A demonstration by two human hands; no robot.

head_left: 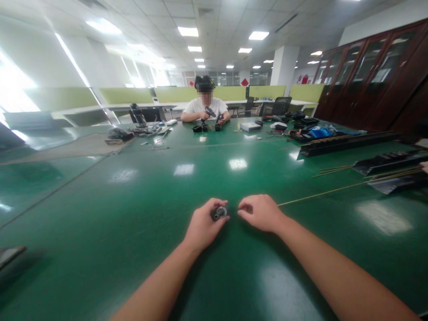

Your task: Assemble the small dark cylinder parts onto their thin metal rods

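My left hand is wrapped around a small dark cylindrical part with a round, shiny metallic end face. Thumb and fingers grip it from either side just above the green table, and the shiny end points up. A short gap to the right separates it from my right hand, whose fingers are curled with thumb and forefinger tips together. What those fingertips hold, if anything, is too small to make out. Behind the right wrist a thin brass-coloured rod runs off to the right; whether it touches the hand is hidden.
Across the table a person in a white shirt holds a power drill. Black metal channels with thin rods lie at the right, near another hand. Tools and a white box sit at the back; a dark-edged object is at the left.
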